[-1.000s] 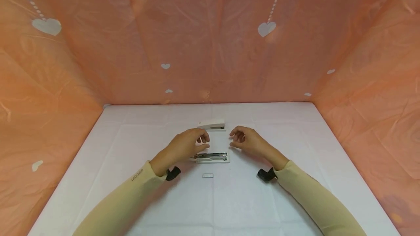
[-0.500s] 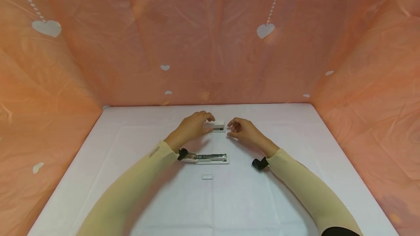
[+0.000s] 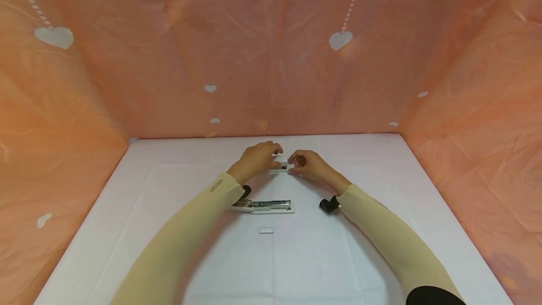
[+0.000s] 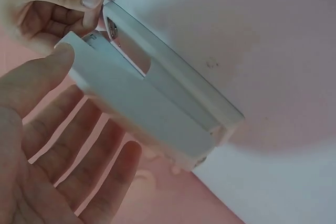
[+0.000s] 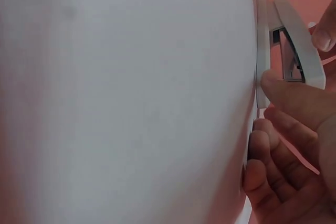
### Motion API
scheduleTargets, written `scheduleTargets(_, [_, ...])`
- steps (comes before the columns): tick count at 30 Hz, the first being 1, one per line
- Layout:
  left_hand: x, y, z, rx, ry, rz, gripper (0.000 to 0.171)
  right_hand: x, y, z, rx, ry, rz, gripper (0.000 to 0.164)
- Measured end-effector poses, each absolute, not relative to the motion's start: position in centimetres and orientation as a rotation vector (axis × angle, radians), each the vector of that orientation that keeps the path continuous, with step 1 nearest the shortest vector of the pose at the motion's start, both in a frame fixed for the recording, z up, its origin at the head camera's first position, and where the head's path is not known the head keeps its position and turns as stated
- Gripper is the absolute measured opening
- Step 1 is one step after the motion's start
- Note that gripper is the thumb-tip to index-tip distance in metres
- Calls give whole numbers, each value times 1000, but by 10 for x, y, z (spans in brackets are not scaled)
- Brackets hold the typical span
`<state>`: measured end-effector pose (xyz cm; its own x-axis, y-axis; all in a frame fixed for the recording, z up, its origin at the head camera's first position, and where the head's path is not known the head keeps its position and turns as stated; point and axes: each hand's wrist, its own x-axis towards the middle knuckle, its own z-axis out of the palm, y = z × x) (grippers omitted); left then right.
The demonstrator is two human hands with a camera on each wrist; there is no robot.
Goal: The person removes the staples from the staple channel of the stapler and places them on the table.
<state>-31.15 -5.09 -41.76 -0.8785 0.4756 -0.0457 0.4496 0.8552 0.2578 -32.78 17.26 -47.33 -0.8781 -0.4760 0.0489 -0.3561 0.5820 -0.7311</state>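
A white stapler [image 3: 280, 158] stands at the back of the table, partly hidden by both hands. My left hand [image 3: 256, 159] is at its left; in the left wrist view the thumb touches the front of the upper arm [image 4: 131, 93], with the other fingers fairly straight and spread along the far side. My right hand [image 3: 311, 166] pinches the front end of the base [image 5: 263, 51], thumb on the near edge and fingers curled. A gap shows between arm and base.
A second stapler [image 3: 271, 211] lies opened out nearer the front, its metal magazine showing and its left part under the left forearm. In front of it lies a small strip of staples [image 3: 266, 230]. Orange sheeting [image 3: 271, 60] surrounds the white table [image 3: 322, 258].
My left hand has gone from above the opened stapler, forward to the white stapler at the back. The right hand has shifted slightly left and forward to that stapler's front end.
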Motion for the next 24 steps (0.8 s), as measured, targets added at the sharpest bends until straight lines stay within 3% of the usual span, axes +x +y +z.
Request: scheduleTargets(24, [-320,-31,-430,719,2958,241,44,-337,171,-470,-702,2544,-1156,23])
